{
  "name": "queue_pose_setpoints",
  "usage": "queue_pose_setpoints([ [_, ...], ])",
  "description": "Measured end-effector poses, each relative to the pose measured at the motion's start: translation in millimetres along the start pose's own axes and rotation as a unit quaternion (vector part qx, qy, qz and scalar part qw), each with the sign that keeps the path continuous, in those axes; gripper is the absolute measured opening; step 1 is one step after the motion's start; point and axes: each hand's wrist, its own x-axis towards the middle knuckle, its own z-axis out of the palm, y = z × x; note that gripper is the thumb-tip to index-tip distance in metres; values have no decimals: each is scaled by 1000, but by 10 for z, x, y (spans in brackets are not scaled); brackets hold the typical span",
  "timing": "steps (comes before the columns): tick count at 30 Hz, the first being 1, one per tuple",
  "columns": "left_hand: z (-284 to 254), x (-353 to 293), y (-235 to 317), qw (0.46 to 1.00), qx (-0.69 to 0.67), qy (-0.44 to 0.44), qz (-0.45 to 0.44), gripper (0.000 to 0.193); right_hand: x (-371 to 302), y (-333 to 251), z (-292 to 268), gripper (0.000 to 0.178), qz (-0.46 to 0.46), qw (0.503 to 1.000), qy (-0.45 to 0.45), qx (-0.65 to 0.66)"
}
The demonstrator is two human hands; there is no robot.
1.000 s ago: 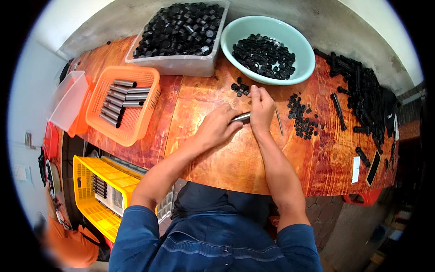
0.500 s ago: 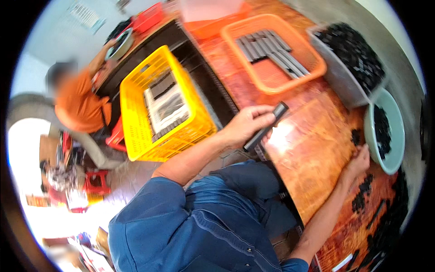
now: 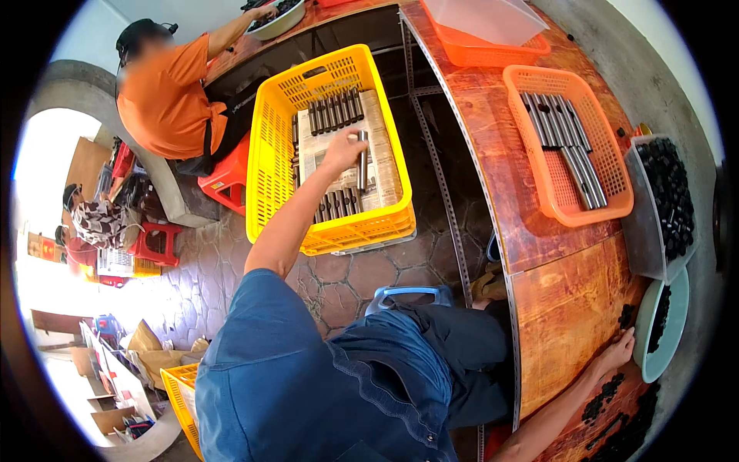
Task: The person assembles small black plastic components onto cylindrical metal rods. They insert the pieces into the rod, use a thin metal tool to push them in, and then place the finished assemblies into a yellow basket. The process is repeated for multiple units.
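Note:
My left hand (image 3: 345, 151) grips one end of a dark metal tube (image 3: 362, 171), held over the yellow plastic crate (image 3: 265, 165). Inside the crate, rows of similar tubes (image 3: 336, 112) lie along the far and near ends on printed paper (image 3: 382, 154). At the right, my right hand (image 3: 616, 352) rests on the wooden table beside a pale green bowl (image 3: 673, 327) of small black parts. Its fingers are closed together; anything in them is too small to make out. A few black parts (image 3: 627, 315) lie close to its fingertips.
An orange basket (image 3: 550, 196) with more tubes stands on the table (image 3: 570, 308), next to a clear bin (image 3: 645, 223) full of black parts. Farther back is another orange basket (image 3: 477, 54). A co-worker in orange (image 3: 173, 108) sits beyond the crate on a red stool (image 3: 228, 183).
My left hand has carried the tube from beside the table edge leftward to over the yellow crate. The view has turned, while my right hand stays by the green bowl.

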Motion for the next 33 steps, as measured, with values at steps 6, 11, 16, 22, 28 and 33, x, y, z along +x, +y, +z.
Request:
queue_pose_setpoints([
  [6, 366, 508, -859, 988, 148, -22, -45, 50, 33, 99, 3, 46, -34, 999, -5, -41],
  [11, 460, 627, -1257, 967, 252, -23, -41, 56, -19, 9, 51, 46, -34, 997, -2, -66],
  [16, 473, 568, -1265, 946, 314, -56, -58, 52, 56, 120, -71, 46, -51, 994, -39, -84],
  [22, 464, 596, -1310, 899, 419, -105, -68, 38, 53, 147, -3, 44, -43, 999, -17, -26],
  [28, 497, 602, -1266, 915, 382, -102, -81, 44, 62, 187, -4, 45, -52, 999, -12, -8],
  [33, 362, 603, -1335, 924, 348, -145, -63, 42, 33, 118, 5, 43, -47, 999, -24, -1],
])
